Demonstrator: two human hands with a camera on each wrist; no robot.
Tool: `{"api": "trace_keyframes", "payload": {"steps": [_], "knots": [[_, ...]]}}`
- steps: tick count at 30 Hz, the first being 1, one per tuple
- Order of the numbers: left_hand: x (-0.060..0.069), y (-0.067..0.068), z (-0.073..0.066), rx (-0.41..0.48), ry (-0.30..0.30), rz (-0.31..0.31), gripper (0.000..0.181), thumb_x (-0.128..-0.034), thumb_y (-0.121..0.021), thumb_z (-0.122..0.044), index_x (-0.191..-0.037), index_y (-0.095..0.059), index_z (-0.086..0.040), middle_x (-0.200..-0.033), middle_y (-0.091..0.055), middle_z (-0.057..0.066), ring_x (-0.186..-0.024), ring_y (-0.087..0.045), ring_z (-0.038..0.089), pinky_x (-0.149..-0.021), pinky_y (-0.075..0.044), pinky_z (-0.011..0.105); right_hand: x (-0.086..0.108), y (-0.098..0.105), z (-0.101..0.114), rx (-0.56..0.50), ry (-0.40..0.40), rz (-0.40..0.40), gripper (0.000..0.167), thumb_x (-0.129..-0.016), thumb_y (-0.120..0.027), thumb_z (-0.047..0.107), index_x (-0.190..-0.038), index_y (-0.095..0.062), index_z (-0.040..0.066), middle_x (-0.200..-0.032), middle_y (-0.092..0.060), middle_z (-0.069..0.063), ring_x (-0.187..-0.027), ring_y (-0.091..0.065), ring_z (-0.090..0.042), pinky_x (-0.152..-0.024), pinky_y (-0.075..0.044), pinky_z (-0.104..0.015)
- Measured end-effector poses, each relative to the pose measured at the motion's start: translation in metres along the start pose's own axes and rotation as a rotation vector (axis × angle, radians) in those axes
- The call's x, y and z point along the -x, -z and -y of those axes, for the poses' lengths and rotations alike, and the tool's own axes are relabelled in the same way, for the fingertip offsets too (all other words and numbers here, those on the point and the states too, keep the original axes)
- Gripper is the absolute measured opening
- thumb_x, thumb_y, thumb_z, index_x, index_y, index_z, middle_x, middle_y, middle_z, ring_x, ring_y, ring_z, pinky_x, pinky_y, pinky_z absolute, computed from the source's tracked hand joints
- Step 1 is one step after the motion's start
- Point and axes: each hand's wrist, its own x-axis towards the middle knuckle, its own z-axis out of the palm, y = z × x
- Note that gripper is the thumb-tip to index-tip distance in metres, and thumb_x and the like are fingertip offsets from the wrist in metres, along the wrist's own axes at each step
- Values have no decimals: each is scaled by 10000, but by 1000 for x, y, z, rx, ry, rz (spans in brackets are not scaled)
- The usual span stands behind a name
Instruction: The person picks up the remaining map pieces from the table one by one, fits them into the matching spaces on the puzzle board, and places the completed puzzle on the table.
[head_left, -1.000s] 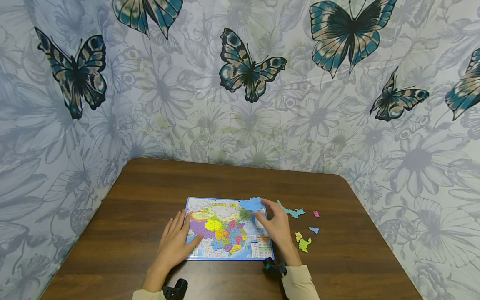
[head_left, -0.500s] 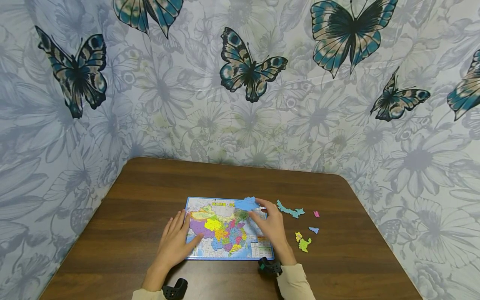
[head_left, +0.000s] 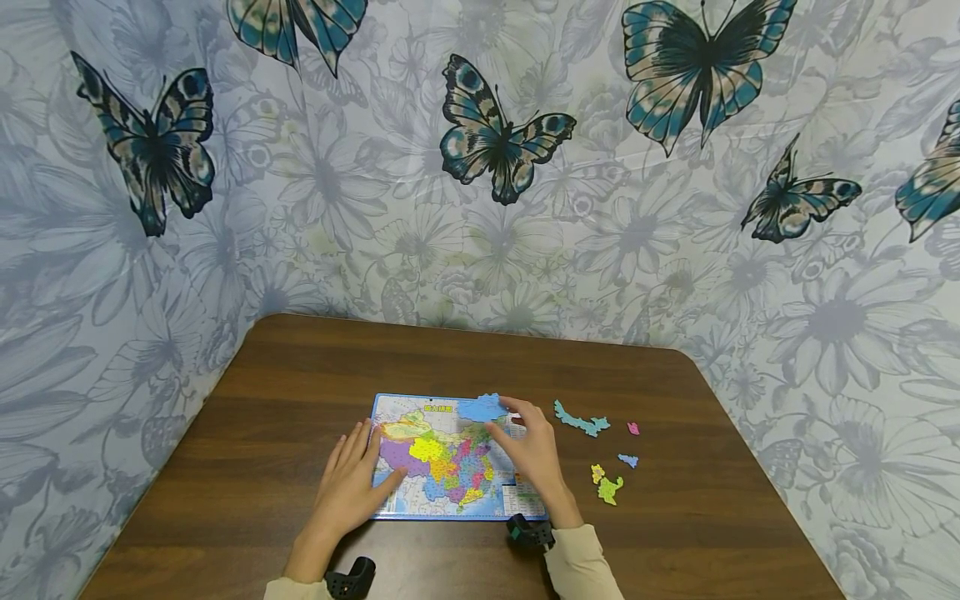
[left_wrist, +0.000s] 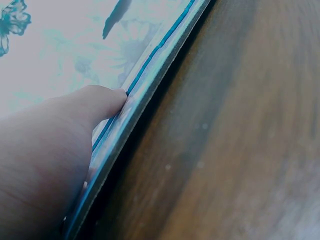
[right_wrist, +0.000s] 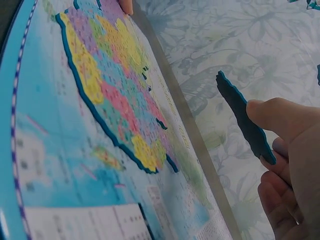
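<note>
A map puzzle board (head_left: 401,409) with a blue border lies on the table, many coloured pieces fitted in its middle. My left hand (head_left: 349,482) rests on the board's left side with its fingers straight. In the left wrist view its thumb (left_wrist: 102,102) lies on the board near the edge. My right hand (head_left: 534,450) pinches a large blue puzzle piece (head_left: 482,408) between thumb and fingers over the board's upper right part. The right wrist view shows that piece (right_wrist: 242,117) edge-on, held apart from the board's surface.
Right of the board lie several loose puzzle pieces: a long teal one (head_left: 583,421), a pink one (head_left: 633,428), a small blue one (head_left: 627,460), a yellow one (head_left: 597,472) and a lime green one (head_left: 609,490). Behind the wooden table (head_left: 480,354) hangs a butterfly-patterned cloth (head_left: 360,250).
My right hand has moved left, carrying the large blue puzzle piece from the board's upper right corner toward its top middle. The left hand and the board stay where they were.
</note>
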Motion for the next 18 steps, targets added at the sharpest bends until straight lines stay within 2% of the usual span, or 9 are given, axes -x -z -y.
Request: {"api": "trace_keyframes", "payload": {"steps": [9,18], "knots": [[0,0,0,3,-14,-11,871,-959,-653,-523,-1517,-412,102,-1633,-308,294,-1530,-273,460,-1248,-158,600,-2,-8,3,-22,12,20,469,-880,-839,231,-1307,-694,103,-1238,-726,-64,-1095,-677,-267,-961,-571,-469],[0,0,0,2,-8,-3,871,-960,-651,-524,-1523,-406,94,-1639,-295,293,-1532,-267,461,-1249,-155,603,-2,-17,9,-53,0,51,461,-895,-826,259,-1309,-692,106,-1264,-718,-72,-1137,-667,-270,-962,-578,-432]]}}
